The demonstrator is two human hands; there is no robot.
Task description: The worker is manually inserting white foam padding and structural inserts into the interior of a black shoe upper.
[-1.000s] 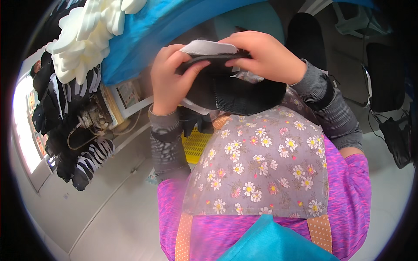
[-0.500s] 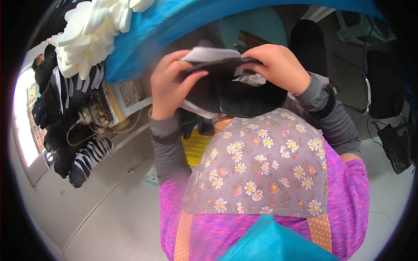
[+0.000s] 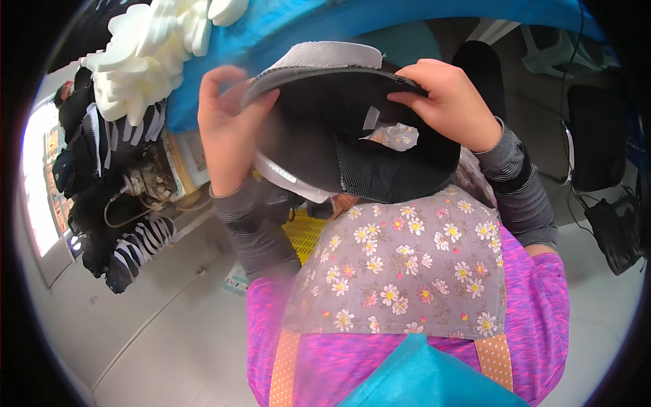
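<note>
A black cap hangs open between my hands above my lap, its hollow inside facing me. A white band stands up along its far rim, and black mesh shows in the near part. Inside are a small whitish tag and a gap through which flowered cloth shows. My left hand has the cap's left rim pinched between thumb and fingers, slightly blurred. At the far right rim, the thumb and fingers of my right hand are closed on the edge.
White foam-like pieces are heaped on a blue cover at the far left. Below them sit stacked black-and-white cap pieces and machine parts. A yellow basket stands under my left forearm; a black chair is at the right.
The cap has spread wider and tipped so more of its inside shows. My left hand has moved left, and my right hand slightly right.
</note>
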